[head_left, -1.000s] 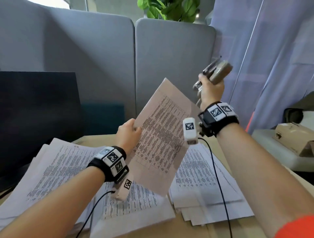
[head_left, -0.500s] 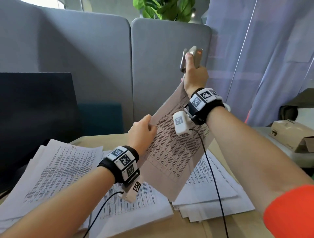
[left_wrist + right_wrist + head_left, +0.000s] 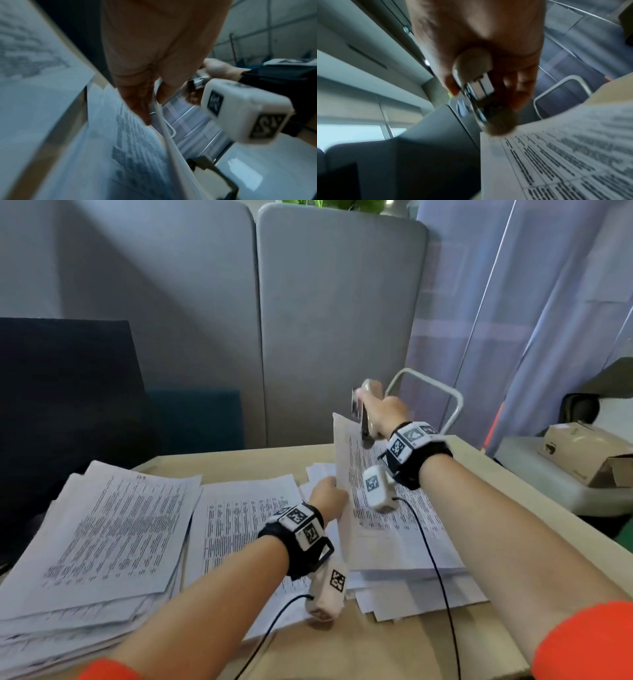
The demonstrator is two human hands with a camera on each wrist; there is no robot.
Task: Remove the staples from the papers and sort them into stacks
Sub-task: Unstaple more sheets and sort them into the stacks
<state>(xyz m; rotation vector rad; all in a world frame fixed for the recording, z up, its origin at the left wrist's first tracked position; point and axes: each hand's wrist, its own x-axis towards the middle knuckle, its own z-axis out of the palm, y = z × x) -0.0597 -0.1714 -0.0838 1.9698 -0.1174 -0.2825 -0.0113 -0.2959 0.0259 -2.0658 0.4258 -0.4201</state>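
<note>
The left hand (image 3: pixel 327 494) pinched the near edge of a printed sheet (image 3: pixel 344 470), thumb and fingers closed on the paper, and held it tilted up on edge above the desk (image 3: pixel 479 470). The right hand (image 3: pixel 383 414) was curled around a staple remover (image 3: pixel 363 416), its tip at the sheet's upper far corner; the right wrist view showed the tool's metal end touching that corner, though blur hid whether a staple was still there. 3 loose spreads of papers lay on the desk: a left stack (image 3: pixel 113 529), a middle stack (image 3: pixel 239 515) and a right stack (image 3: pixel 404 539), the held sheet hanging over the gap between the last 2. The step in hand looked like either working the corner staple free or bringing a freed sheet down to its stack; I could not tell which. To do it well, the left pinch should probably stay close to the worked corner so the paper did not flap or tear, and the tool should pull straight away from the page, not sideways. The sheet should then go down flat, edges squared to the stack below. The cable (image 3: pixel 435 559) from the right wrist crossed the right stack and could snag loose pages.
</note>
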